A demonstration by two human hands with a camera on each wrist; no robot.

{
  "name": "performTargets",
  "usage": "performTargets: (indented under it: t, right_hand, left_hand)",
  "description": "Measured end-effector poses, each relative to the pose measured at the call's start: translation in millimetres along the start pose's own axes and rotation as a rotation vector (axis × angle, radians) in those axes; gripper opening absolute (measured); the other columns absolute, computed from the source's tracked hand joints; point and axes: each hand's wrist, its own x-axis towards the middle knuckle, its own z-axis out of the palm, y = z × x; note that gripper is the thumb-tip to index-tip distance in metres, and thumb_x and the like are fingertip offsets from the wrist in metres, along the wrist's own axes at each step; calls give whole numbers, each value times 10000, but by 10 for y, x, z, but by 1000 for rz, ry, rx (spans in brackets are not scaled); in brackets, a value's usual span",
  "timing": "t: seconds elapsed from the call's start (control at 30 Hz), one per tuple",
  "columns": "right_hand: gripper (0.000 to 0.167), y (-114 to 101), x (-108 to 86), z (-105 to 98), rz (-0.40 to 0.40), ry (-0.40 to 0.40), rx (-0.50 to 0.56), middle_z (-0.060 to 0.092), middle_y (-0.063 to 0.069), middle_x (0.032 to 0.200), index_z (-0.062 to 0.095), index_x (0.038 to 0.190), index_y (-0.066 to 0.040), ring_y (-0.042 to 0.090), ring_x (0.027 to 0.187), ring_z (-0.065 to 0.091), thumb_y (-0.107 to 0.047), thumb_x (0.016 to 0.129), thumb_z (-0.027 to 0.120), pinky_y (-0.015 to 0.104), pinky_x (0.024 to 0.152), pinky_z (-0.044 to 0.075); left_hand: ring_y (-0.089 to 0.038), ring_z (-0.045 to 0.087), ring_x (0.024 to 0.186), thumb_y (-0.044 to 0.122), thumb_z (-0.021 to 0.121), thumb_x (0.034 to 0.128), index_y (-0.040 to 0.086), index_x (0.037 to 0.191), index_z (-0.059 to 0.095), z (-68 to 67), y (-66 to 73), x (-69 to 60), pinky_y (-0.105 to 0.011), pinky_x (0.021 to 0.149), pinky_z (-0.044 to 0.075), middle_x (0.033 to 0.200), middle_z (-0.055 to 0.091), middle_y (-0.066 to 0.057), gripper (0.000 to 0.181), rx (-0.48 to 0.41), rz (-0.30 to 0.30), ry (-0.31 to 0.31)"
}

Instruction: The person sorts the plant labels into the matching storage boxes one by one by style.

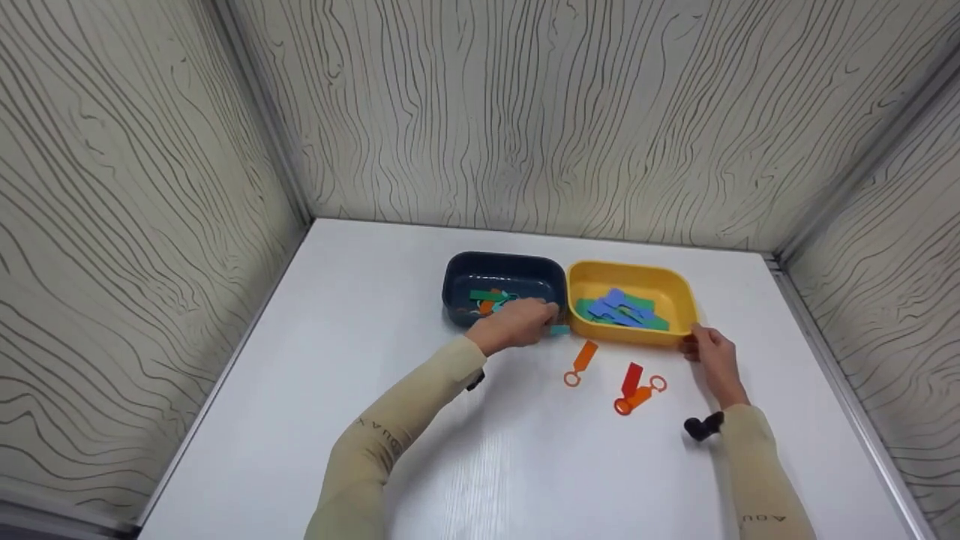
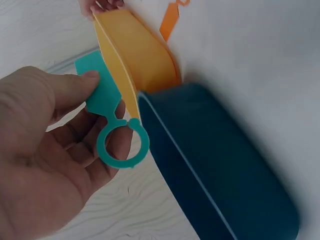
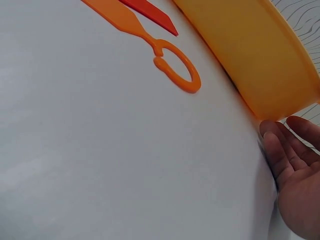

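Observation:
My left hand (image 1: 517, 324) is above the near right corner of the dark blue bin (image 1: 506, 264). Between thumb and fingers it pinches a teal tag with an open ring (image 2: 102, 95), the ring hanging clear of the palm. At the near right corner of the yellow bin (image 1: 637, 336), my right hand (image 1: 715, 360) touches the wall with its fingertips. In the right wrist view its fingers (image 3: 282, 150) look loosely extended. Blue tags (image 1: 619, 306) and green ones lie inside the yellow bin. Green, orange and teal tags (image 1: 487, 295) are in the dark blue bin, partly hidden by my left hand.
An orange ring tag (image 1: 584, 356) lies on the white table (image 1: 300, 360) before the bins. Farther right, a red tag (image 1: 631, 379) and another orange tag (image 1: 641, 396) overlap. The two bins stand side by side. Wood-patterned panels (image 1: 517, 112) enclose the back and sides.

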Motion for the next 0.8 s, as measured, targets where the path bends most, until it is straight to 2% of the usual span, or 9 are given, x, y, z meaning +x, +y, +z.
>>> performTargets:
  t: [0.1,0.27,0.4,0.57,0.7,0.8]
  right_hand:
    - [515,-4,-1,-2,8,-3,-7,649,-101,843,555,1166,-62,31,783,618,-537,993,458,174,726,532]
    - [518,-10,-6,2,30,-3,-28,643,-85,877,547,1162,-81,37,804,611,-557,990,440,172,738,530]
    - [507,-16,-8,6,35,-3,-7,651,-83,871,549,1155,-73,37,802,617,-543,991,450,171,736,529]
    - [510,-15,3,16,34,-8,7,668,-93,845,544,1181,-55,31,789,633,-523,994,463,168,725,530]
    - [542,-14,5,14,44,-3,-14,659,-93,866,531,1224,-58,34,802,625,-541,994,444,166,732,528]
    - [560,-10,8,12,54,-3,-22,656,-82,885,528,1236,-61,42,814,620,-556,989,442,167,739,527]
  left_hand:
    - [-156,567,808,199,545,1012,140,1083,618,-40,-134,22,-260,743,528,959,638,-14,117,10,-31,19]
    - [-155,595,851,215,554,1008,142,1109,603,-66,-329,67,-305,797,547,1002,651,-17,134,-6,-105,17]
    - [-165,619,911,201,538,1012,131,1117,612,-79,-459,101,-326,838,541,1036,666,-29,146,-28,-131,37]
    - [-186,634,986,171,516,1016,114,1157,620,-96,-584,134,-329,866,535,1096,671,-44,184,-47,-145,59]
    - [-185,637,977,156,496,1019,115,1163,615,-126,-659,157,-329,859,538,1104,669,-48,191,-88,-158,69]
    - [-169,635,952,157,481,1027,126,1163,610,-159,-704,162,-333,850,542,1099,665,-38,190,-140,-190,63]
